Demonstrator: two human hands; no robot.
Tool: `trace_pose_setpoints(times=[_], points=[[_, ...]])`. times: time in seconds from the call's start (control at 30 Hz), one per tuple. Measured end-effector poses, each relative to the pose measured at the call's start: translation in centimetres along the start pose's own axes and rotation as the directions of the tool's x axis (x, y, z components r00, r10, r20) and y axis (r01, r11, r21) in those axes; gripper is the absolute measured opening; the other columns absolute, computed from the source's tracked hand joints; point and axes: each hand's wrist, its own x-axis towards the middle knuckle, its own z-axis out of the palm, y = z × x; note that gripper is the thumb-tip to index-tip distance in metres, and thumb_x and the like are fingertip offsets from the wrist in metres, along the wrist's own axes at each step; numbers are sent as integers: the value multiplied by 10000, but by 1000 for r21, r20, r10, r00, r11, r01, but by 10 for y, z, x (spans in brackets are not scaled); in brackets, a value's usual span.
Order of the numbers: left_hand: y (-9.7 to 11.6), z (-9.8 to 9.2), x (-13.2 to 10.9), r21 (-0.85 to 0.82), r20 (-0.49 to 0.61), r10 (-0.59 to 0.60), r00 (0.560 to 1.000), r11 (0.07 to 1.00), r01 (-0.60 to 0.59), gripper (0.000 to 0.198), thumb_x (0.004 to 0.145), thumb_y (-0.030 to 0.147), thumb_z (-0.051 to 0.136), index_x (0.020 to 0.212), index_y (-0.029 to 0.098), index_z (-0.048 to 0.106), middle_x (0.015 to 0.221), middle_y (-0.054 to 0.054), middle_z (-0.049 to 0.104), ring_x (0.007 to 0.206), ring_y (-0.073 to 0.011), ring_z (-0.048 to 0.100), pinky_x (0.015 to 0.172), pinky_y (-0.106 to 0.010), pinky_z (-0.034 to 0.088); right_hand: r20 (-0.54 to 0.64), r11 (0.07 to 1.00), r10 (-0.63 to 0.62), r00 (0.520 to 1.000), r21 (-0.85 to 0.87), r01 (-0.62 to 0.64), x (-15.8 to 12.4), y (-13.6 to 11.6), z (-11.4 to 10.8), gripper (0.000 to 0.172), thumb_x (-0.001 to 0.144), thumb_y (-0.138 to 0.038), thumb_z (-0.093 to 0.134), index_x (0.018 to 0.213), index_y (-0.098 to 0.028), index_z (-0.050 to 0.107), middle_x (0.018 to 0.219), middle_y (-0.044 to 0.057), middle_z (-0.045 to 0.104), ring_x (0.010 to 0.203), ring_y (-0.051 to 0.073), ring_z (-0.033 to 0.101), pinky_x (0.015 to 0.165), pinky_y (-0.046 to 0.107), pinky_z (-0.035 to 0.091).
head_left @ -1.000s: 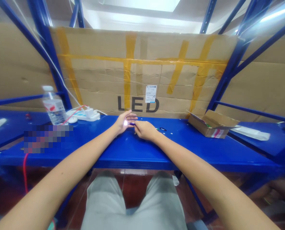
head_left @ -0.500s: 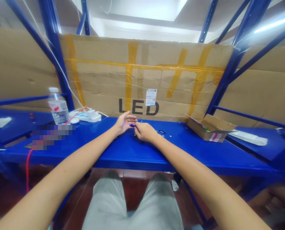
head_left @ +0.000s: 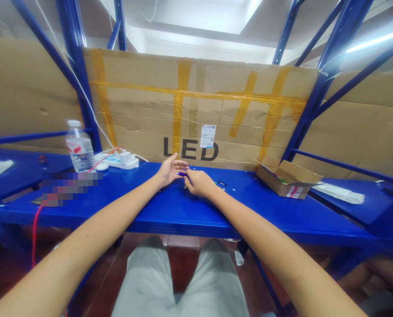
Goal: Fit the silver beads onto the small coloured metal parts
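Note:
In the head view, my right hand [head_left: 199,182] is closed round a small purple tube-like object [head_left: 182,174] above the table. The object's pale tip points left toward my other palm. My left hand [head_left: 171,171] is half cupped, fingers stretched and apart, with a ring on one finger. It stands just beside the tip; whether they touch, I cannot tell. Just right of my right hand, a small black loop-shaped piece [head_left: 222,183] lies on the blue table [head_left: 190,215]. My right fingers hide most of the purple object.
An open cardboard box [head_left: 287,178] with green things inside stands at right. To the left are a water bottle [head_left: 80,149], a white power strip [head_left: 122,161] and a red cable [head_left: 35,237]. A large cardboard panel [head_left: 143,114] rises behind the table.
A purple glow on my left palm has gone. The purple object is tilted slightly differently, and its pale tip shows more. Both hands stay in nearly the same place.

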Motion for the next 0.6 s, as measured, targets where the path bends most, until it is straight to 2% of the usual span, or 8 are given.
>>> trace_pose_setpoints(times=[0.6], points=[[1,-2,1,-7,6,-15,1000,1000,15,619,951,618,409,855,103,739,867,-195,723,701,-247,665,607,-345,511,18,1000,14,1000,-20,-14,-2,1,-2,326,1026,-239,377,1176,-112,637,1161,169,730,1056,265,691,883,340,494]])
